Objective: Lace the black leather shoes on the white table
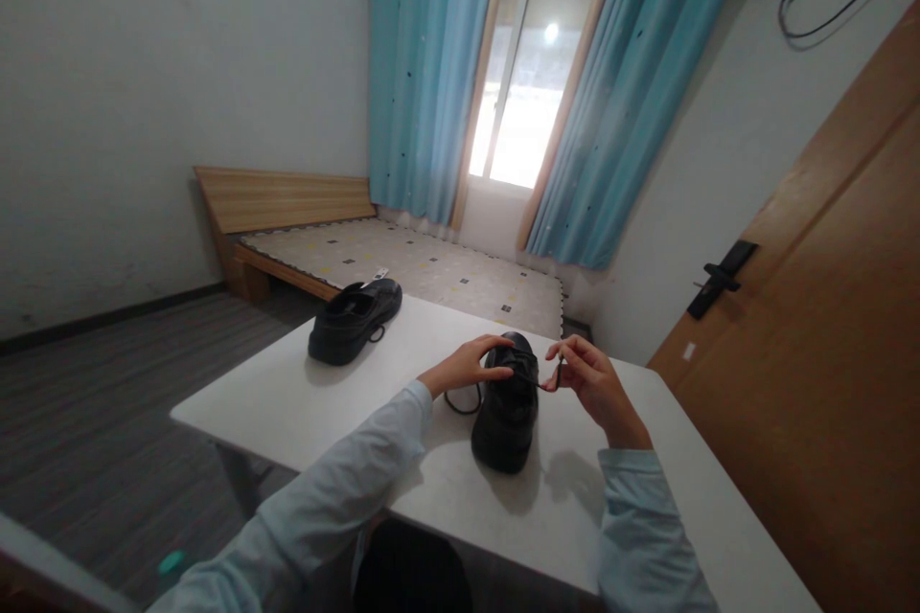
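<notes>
A black lace-up shoe (505,421) stands on the white table (431,517), its toe pointing away from me. My left hand (471,366) grips the shoe's front part from the left, thumb on the near side and fingers across the top. To the right of the shoe, my right hand (584,378) pinches a dark shoelace (560,372) that runs from the shoe's lacing. A loop of lace (464,402) lies on the table at the shoe's left. The other black shoe (352,321) sits near the table's far left edge, with a bit of lace beside it.
Behind the table is a bed with a patterned mattress (446,273) and a wooden headboard (294,196). Blue curtains (435,67) flank a bright window (532,86). A wooden door (812,335) with a black handle (721,280) is at the right.
</notes>
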The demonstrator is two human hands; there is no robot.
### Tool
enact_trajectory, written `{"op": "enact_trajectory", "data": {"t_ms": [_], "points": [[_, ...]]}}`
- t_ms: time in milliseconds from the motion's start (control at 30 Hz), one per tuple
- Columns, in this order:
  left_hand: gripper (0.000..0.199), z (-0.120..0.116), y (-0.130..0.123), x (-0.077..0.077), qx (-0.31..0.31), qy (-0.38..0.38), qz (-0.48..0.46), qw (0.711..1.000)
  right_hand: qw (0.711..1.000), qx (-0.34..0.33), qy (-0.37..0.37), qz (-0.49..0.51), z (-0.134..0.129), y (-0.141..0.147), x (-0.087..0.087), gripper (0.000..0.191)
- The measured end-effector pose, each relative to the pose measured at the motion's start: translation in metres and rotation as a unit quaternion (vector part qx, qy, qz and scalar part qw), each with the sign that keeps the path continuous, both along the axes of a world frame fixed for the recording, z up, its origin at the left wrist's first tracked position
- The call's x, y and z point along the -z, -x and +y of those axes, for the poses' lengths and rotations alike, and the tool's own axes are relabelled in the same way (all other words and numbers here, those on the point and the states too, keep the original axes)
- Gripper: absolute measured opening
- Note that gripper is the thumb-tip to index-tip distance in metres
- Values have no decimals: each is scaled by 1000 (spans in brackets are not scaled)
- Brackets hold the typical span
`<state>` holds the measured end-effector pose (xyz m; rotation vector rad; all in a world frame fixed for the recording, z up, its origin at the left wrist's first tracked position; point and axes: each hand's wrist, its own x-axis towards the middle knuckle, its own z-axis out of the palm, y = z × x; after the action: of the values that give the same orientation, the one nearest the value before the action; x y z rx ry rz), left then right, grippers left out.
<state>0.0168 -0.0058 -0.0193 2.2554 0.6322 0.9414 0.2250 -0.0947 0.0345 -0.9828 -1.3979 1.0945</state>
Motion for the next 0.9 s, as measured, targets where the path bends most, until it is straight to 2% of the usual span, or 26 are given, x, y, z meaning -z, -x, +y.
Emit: {"op": "enact_trajectory", "data": {"t_ms": [100,133,200,300,433,533,600,733,900], "points": [[51,6,4,0,-3,48,-21,999,1000,-16,-10,-14,-1,6,-1,25],[46,9,6,0,-23,59,-29,998,999,-22,-13,-25,-1,7,0,24],[37,14,11,0,-106,63,-27,992,998,-32,-20,-48,-1,9,1,22],[25,20,19,0,-243,40,36,969,995,-54,-31,-77,-1,13,1,22],[18,21,25,2,-314,24,152,937,991,-56,-47,-111,0,16,1,27],[29,18,25,5,-370,50,238,897,987,-21,-78,-142,2,17,2,29],[42,16,23,7,-383,64,275,880,981,0,-106,-165,4,16,3,30],[57,12,16,11,-373,72,299,875,974,16,-131,-184,5,13,5,25],[46,10,9,14,-364,85,304,876,977,46,-114,-173,8,8,8,21]]}}
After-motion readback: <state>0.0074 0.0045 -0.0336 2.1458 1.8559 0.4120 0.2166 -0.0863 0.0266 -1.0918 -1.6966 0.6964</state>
